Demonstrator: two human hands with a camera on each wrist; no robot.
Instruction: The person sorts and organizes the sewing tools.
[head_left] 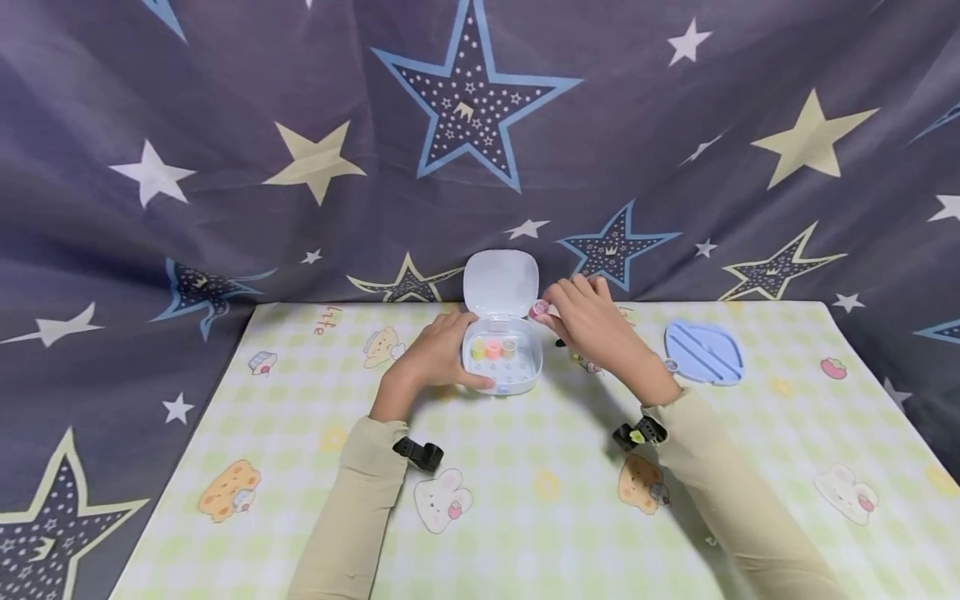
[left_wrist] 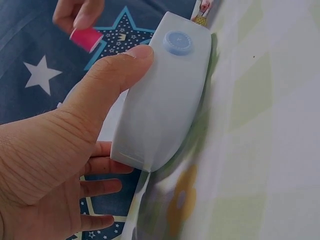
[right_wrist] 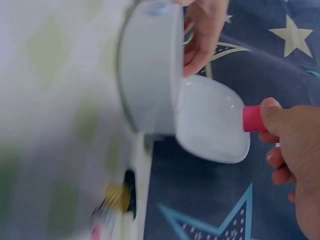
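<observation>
A pale blue-white sewing case point(head_left: 501, 385) stands at the table's back edge, its lid point(head_left: 501, 282) raised. Inside, yellow, coral and greyish thread spools point(head_left: 493, 349) sit in a row, with small pegs in front of them. My left hand point(head_left: 435, 354) holds the case at its left side, thumb on the front rim near a round blue button point(left_wrist: 178, 43). To the right of the lid, my right hand point(head_left: 588, 321) pinches a bright pink thread spool point(right_wrist: 253, 119) between thumb and fingers, above the case and apart from it.
A blue slotted tray point(head_left: 705, 352) lies to the right, a small round spool-like piece point(head_left: 671, 364) at its left edge. A blurred yellow-and-black item point(right_wrist: 120, 197) lies near the table's back edge, partly behind my right hand. A star-patterned cloth point(head_left: 300, 83) hangs behind.
</observation>
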